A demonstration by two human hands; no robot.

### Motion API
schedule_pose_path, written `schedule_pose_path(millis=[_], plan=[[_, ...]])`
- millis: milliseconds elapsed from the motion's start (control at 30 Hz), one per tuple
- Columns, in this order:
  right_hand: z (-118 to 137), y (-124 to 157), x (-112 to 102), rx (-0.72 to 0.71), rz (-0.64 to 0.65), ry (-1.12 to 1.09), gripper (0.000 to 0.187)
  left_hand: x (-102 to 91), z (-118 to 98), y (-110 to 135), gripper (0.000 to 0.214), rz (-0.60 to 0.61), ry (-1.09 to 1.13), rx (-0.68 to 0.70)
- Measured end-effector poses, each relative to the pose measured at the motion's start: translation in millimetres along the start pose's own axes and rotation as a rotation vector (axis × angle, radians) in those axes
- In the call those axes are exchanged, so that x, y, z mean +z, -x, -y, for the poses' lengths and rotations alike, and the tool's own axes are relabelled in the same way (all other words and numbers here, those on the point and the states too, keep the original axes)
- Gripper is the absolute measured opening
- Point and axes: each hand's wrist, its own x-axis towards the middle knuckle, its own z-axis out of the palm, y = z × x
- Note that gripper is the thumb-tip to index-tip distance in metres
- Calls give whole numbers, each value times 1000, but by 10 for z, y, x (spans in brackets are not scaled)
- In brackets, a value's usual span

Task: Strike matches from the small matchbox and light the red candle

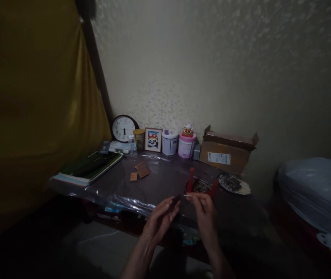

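My left hand [162, 219] grips a small dark flat box [177, 199], apparently a matchbox, between thumb and fingers. A thin pale matchstick [187, 195] is pinched in my right hand [205, 213], its far end close to the box. No flame shows on it. Just beyond my right hand, a red candle [191, 179] stands upright at a round dish [200, 186] with dark bits in it. Another red candle [214, 188] leans beside the dish, partly hidden by my hand. To the right lies a plate [221, 185] heaped with dark-headed pale sticks.
Two small brown boxes [142, 169] lie on the plastic-covered table [159, 184]. Books [91, 167] are stacked at the left. Along the wall stand a clock [124, 128], a framed panda picture [153, 140], a white tub [170, 142], a pink tub [186, 147] and an opened cardboard box [226, 153].
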Motion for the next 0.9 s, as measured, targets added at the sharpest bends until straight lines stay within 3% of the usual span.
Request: schedule_pose_path(millis=[233,367,900], plan=[[-74,148,13,-438,168,378,11,-9,11,-20,26,-32,-68,30],[-97,142,-14,-590,208,480,16,-13,-1,-17,26,-39,-80,37],[-124,100,-76,-601,281,513,24,-15,45,-40,26,-104,-154,61]])
